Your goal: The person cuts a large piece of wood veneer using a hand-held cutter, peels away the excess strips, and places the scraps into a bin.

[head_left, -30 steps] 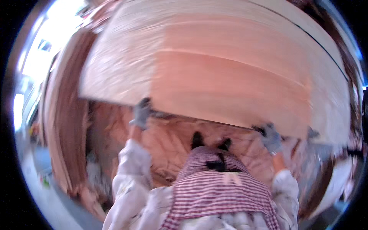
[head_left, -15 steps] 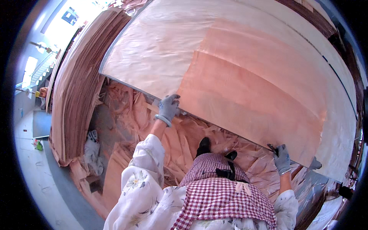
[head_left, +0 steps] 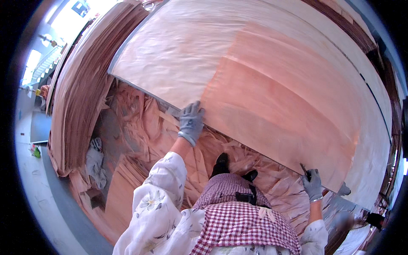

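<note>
A large pale board point(head_left: 170, 55) spreads before me, with a reddish-orange veneer sheet point(head_left: 272, 102) lying over its right part. My left hand point(head_left: 191, 123), in a grey glove, lies on the near edge by the veneer's left corner. Its fingers are stretched forward and hold nothing. Farther right at the same edge, my gloved right hand point(head_left: 313, 185) is closed round a slim dark tool point(head_left: 304, 170). The tool's tip points up over the veneer; its kind is unclear. Beyond that hand, a grey shape like a gloved hand point(head_left: 344, 189) touches the veneer's near right corner.
Tall stacked veneer point(head_left: 85, 89) stands at the left. Torn veneer scraps point(head_left: 144, 119) cover the floor between the stack and my feet, around my dark shoes point(head_left: 220, 165). A pale crumpled cloth or bag point(head_left: 96, 163) lies beside the stack. More stacked sheets point(head_left: 348, 21) line the far right.
My left hand has flattened at the edge, its fingers now straighter. My right hand still grips the dark tool, which has turned more upright. The view has shifted slightly.
</note>
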Action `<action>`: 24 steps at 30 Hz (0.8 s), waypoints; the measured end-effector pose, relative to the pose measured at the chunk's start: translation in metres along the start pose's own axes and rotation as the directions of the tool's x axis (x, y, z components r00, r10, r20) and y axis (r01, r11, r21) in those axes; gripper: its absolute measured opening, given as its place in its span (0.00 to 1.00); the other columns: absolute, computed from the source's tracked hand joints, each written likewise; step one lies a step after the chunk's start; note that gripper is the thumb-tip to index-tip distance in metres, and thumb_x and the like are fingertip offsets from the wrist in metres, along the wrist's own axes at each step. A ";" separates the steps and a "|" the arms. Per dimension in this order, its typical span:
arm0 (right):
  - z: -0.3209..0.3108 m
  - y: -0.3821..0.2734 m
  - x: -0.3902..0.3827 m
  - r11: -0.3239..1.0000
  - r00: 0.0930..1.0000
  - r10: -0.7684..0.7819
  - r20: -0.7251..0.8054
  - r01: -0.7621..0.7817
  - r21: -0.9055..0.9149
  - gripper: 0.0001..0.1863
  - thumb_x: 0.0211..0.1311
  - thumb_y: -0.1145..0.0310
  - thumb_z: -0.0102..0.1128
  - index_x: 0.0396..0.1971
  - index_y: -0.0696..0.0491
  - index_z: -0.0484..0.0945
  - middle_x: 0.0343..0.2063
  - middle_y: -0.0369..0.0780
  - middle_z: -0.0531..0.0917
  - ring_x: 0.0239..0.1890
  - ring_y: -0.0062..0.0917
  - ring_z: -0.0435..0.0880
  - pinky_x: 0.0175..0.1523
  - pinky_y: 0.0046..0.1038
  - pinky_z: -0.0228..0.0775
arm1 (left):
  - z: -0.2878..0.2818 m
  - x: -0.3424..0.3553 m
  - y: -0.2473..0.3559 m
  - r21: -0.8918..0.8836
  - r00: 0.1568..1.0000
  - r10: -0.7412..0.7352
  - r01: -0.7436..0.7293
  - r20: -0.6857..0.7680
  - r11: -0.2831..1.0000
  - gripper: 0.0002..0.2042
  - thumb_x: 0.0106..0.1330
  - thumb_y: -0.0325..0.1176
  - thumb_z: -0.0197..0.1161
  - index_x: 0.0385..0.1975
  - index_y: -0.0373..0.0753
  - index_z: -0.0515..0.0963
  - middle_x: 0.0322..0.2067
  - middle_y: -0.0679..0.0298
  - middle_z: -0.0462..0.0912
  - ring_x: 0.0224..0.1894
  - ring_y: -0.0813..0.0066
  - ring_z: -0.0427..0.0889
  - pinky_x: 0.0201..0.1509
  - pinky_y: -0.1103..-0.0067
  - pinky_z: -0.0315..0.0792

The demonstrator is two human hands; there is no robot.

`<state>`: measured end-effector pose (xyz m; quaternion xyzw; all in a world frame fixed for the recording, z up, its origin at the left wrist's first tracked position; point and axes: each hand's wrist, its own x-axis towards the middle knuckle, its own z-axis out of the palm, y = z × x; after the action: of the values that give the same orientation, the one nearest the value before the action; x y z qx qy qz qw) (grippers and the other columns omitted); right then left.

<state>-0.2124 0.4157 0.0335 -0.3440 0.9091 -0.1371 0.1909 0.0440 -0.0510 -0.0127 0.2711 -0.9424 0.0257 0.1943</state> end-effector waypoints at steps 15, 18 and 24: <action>0.092 -0.316 0.166 0.954 0.925 -0.298 0.236 0.283 0.097 0.15 0.64 0.59 0.44 0.34 0.57 0.69 0.25 0.55 0.80 0.31 0.51 0.80 0.36 0.48 0.70 | 0.026 0.034 -0.027 -0.260 0.995 -0.013 0.039 0.102 0.965 0.20 0.56 0.29 0.56 0.52 0.43 0.73 0.50 0.59 0.73 0.48 0.58 0.74 0.48 0.66 0.71; 0.104 -0.347 0.184 0.972 0.933 -0.235 0.271 0.231 0.045 0.14 0.62 0.61 0.45 0.35 0.57 0.69 0.28 0.55 0.80 0.34 0.51 0.80 0.39 0.48 0.70 | 0.032 0.032 -0.031 -0.283 0.985 -0.024 0.072 0.171 0.956 0.22 0.56 0.28 0.56 0.54 0.42 0.71 0.51 0.58 0.73 0.49 0.57 0.74 0.50 0.67 0.71; 0.110 -0.366 0.188 0.981 0.922 -0.159 0.354 0.188 -0.048 0.14 0.59 0.67 0.45 0.38 0.62 0.68 0.32 0.59 0.80 0.39 0.50 0.81 0.45 0.47 0.71 | 0.030 0.032 -0.031 -0.285 0.986 -0.013 0.060 0.165 0.957 0.23 0.56 0.26 0.54 0.55 0.40 0.70 0.50 0.57 0.73 0.48 0.56 0.73 0.50 0.68 0.71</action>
<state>-0.0841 0.0096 0.0269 -0.4493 0.8317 -0.0535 0.3219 0.0246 -0.0978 -0.0296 0.2583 -0.9434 -0.1380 0.1555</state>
